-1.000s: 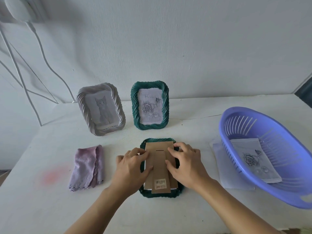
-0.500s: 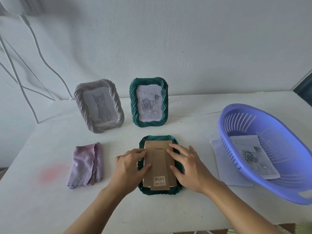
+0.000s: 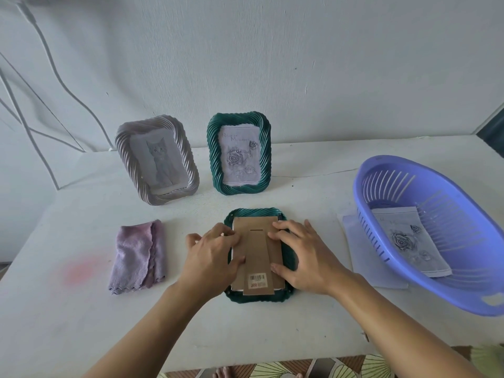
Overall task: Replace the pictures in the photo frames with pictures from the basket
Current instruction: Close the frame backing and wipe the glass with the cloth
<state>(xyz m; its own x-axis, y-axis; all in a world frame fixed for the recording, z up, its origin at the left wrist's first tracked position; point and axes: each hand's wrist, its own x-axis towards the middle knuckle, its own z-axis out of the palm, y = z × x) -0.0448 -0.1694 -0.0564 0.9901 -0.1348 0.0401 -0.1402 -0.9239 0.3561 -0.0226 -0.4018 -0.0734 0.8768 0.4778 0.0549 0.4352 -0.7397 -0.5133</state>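
A dark green photo frame (image 3: 256, 213) lies face down on the white table in front of me, its brown cardboard back (image 3: 257, 249) with a barcode sticker facing up. My left hand (image 3: 212, 255) presses on the back's left edge, thumb on the cardboard. My right hand (image 3: 302, 255) presses on its right edge, fingers spread. Behind it stand a silver frame (image 3: 123, 148) with a cat picture and a green frame (image 3: 213, 159) with a rose picture. To the right, a purple basket (image 3: 360, 192) holds a rose picture (image 3: 406, 238).
A folded purple cloth (image 3: 139, 252) lies left of my hands. A white sheet (image 3: 362, 257) lies partly under the basket. White cables (image 3: 41, 124) hang on the wall at the left. A pink stain (image 3: 81, 271) marks the table.
My right hand has slid from the middle of the cardboard back out to its right edge. My left thumb has moved lower along the left edge. The frame stays in place.
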